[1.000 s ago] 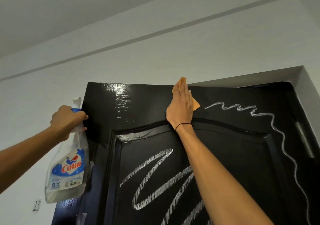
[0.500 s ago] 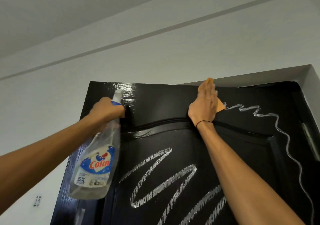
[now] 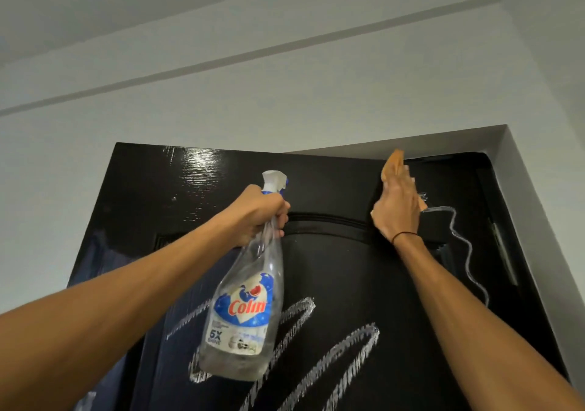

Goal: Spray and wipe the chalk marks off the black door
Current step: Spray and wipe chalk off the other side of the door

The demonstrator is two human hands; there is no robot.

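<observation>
Under a pale wall, glossy black panelled door [image 3: 332,268]. Left hand [image 3: 258,212], gripping the clear Colin spray bottle [image 3: 243,309], now moved in before the door's middle. Right hand [image 3: 397,206], flat on the orange cloth [image 3: 392,165], slid rightward, erasing the top white chalk squiggle [image 3: 459,236]. Zigzags below remaining.

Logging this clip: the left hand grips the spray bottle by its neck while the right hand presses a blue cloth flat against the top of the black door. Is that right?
Not quite. The cloth is orange, not blue, as the head view shows. The rest holds: the left hand grips the spray bottle by its neck, and the right hand presses the cloth flat against the top of the black door.
</observation>
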